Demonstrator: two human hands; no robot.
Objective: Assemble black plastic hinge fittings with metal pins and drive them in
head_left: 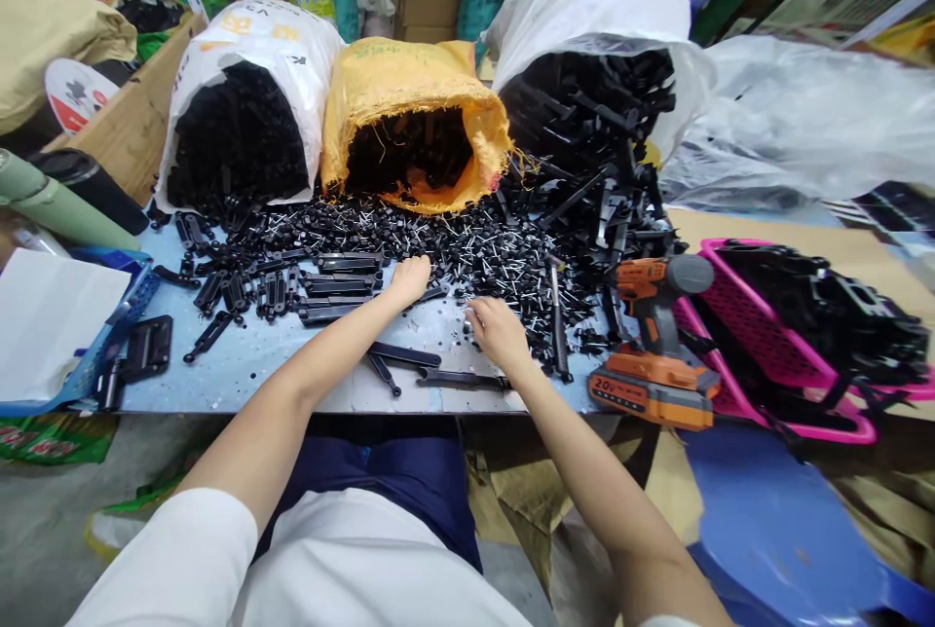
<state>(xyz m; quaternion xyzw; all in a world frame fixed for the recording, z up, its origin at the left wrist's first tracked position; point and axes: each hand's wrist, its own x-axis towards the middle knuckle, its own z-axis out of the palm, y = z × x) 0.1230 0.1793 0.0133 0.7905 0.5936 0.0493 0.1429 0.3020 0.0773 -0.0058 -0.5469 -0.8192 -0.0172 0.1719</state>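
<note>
My left hand (409,278) reaches into a spread of small black screws (482,252) on the blue table (255,354), its fingers curled down among them beside a stack of flat black plastic bars (340,286). My right hand (497,330) rests at the near edge of the screw pile with fingers bent, pinching at small pieces I cannot make out. Two or three long black bars (430,369) lie on the table just in front of both hands.
Three open sacks of black parts lie at the back: white (241,111), yellow (416,121), white (591,72). An orange cordless drill (657,345) stands to the right, beside a pink basket (789,345) of black parts. A blue tray with white paper (58,325) sits left.
</note>
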